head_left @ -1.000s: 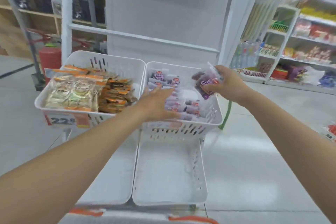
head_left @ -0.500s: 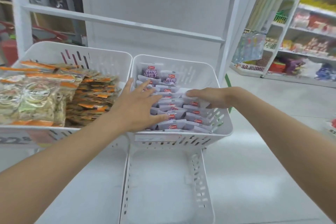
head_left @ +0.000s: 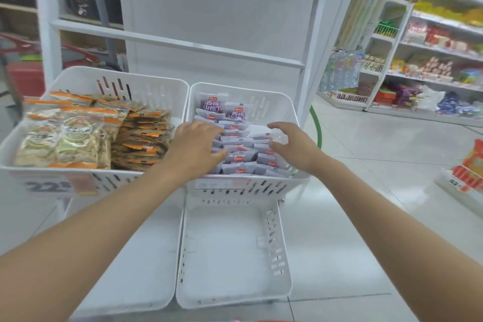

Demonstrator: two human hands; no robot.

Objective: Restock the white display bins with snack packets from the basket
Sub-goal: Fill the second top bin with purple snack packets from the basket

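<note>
Views: one, head-worn, wide-angle | Position: above the white display bins [head_left: 243, 188] | Facing: forward and down | Range: near bins; shop shelves [head_left: 431, 47] well apart, right

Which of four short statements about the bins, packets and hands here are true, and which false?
1. The left hand and the right hand both reach into the upper right bin of purple packets. True.
2. The upper left bin holds purple packets too. False: it holds orange-trimmed packets.
3. The lower right bin is full. False: it is empty.
4. A price label sits on the upper left bin's front. True.
</note>
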